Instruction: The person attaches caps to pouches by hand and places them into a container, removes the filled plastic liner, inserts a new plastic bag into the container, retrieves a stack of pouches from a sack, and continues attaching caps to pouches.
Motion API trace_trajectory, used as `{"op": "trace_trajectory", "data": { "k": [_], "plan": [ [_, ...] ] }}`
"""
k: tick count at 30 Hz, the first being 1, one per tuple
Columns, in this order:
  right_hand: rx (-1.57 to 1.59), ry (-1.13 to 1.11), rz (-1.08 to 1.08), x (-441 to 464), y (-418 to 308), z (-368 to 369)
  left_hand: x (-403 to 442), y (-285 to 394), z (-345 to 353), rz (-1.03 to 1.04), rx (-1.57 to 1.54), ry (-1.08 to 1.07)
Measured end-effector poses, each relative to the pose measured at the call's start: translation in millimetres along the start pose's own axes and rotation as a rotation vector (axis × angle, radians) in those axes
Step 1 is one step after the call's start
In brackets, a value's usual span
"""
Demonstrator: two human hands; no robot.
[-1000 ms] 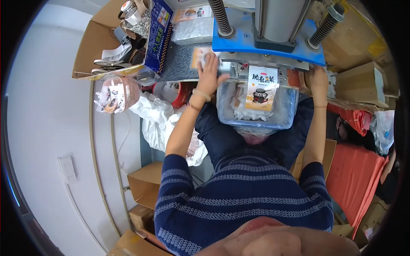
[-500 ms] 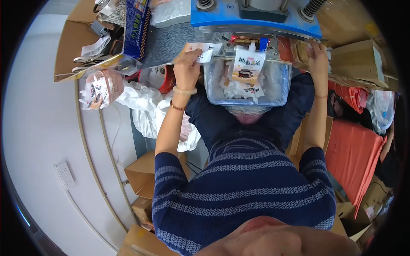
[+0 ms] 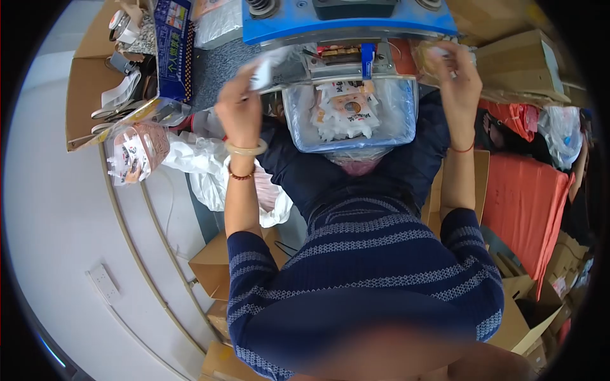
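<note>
My left hand [image 3: 240,111], wearing a pale bangle and a beaded bracelet, is raised at the left of the blue-rimmed plastic bin. Its fingers are closed on a thin white and clear plastic packet [image 3: 262,75], smeared by motion. My right hand [image 3: 461,86] is right of the bin, fingers curled beside clear plastic and something yellowish; what they grip is not clear. Between my knees, the bin [image 3: 406,124] holds several printed white-and-orange packets [image 3: 352,108]. Behind it stands a blue press [image 3: 349,22] with a metal bed and a small blue part.
A cardboard box [image 3: 518,63] stands at the right of the press. On the left are a dark blue printed carton [image 3: 170,51], a clear bag of packets [image 3: 136,152] and white plastic sheeting [image 3: 206,171]. An orange-red padded slab [image 3: 524,216] stands to my right.
The printed packet hanging in front of the press is now gone from there. My left hand has moved left and lifted with a packet. My right hand has curled its fingers.
</note>
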State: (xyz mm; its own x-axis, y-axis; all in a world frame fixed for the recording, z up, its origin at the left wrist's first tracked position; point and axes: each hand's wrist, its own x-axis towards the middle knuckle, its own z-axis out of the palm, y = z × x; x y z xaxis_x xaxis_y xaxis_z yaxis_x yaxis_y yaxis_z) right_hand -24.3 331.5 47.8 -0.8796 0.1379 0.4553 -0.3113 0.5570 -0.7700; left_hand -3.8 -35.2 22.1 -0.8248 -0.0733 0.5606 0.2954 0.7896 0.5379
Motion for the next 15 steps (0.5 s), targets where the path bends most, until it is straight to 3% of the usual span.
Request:
{"op": "trace_trajectory", "data": {
  "k": [2, 3, 4, 6, 8, 10, 11, 12, 14, 15],
  "plan": [
    [-0.373, 0.134, -0.108, 20.4, 50.1, -1.2, 14.3, -26.3, -16.7, 0.027, 0.202, 0.151],
    [-0.518, 0.059, -0.120, 31.4, 83.3, -0.8, 24.2, -37.2, -22.2, 0.015, 0.251, 0.189],
    [-0.496, 0.059, -0.145, 30.9, 105.8, -0.7, 37.4, -45.9, -24.5, 0.040, 0.303, 0.226],
    [-0.750, -0.105, -0.249, 39.5, 135.0, 12.3, 72.2, -63.3, -24.1, 0.080, 0.348, 0.269],
    [-0.760, -0.083, -0.163, 39.1, 128.6, 21.3, 114.6, -72.5, -16.2, 0.267, 0.338, 0.288],
    [-0.786, -0.093, -0.178, 36.0, 102.2, 21.4, 157.1, -100.6, 10.2, 0.278, 0.486, 0.161],
    [-0.712, -0.053, -0.151, 34.8, 103.6, 20.7, 177.8, -112.4, 25.3, 0.425, 0.514, 0.218],
    [-0.642, -0.018, -0.117, 34.3, 104.8, 20.3, 192.4, -124.6, 42.0, 0.377, 0.591, 0.112],
    [-0.632, 0.004, -0.107, 34.3, 103.6, 20.0, 225.2, -205.3, 94.9, 0.053, 0.598, -0.430],
    [-0.593, 0.061, -0.120, 35.7, 110.6, 20.9, 212.2, -173.6, 89.2, 0.100, 0.575, -0.279]
  ]
}}
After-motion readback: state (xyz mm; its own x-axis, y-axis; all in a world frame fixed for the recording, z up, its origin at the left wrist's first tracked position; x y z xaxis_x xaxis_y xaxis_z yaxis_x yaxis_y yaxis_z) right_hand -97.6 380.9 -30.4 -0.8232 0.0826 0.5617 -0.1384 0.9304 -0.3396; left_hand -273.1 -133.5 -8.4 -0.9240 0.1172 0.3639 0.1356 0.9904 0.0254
